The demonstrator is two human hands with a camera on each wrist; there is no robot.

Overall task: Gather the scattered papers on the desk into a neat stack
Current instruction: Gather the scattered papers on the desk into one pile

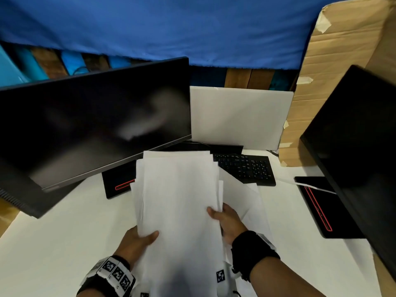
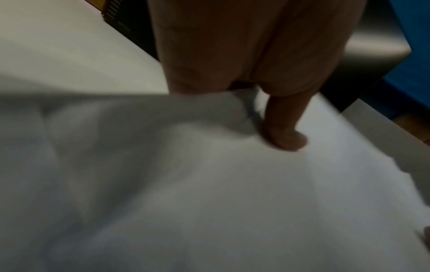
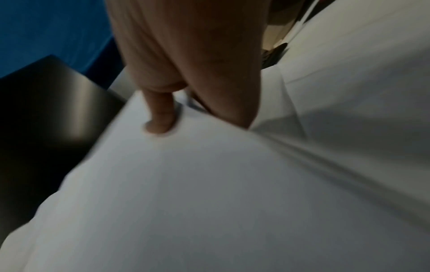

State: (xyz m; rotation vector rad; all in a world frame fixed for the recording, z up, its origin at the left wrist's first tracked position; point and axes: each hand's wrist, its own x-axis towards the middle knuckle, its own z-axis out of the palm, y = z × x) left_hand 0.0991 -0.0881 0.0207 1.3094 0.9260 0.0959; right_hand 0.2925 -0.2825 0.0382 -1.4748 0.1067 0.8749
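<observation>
Left hand (image 1: 137, 241) pinching the sheaf of papers (image 1: 180, 200) at its near-left edge, thumb on top; sheaf lifted off the white desk (image 1: 53, 243), long axis toward the keyboard (image 1: 246, 168); right hand (image 1: 229, 221) pinching the right edge, equally near.

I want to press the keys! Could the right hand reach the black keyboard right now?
Probably not right away. The right hand is gripping the bundle of white paper sheets, though the black keyboard lies just beyond it with nothing between.
</observation>
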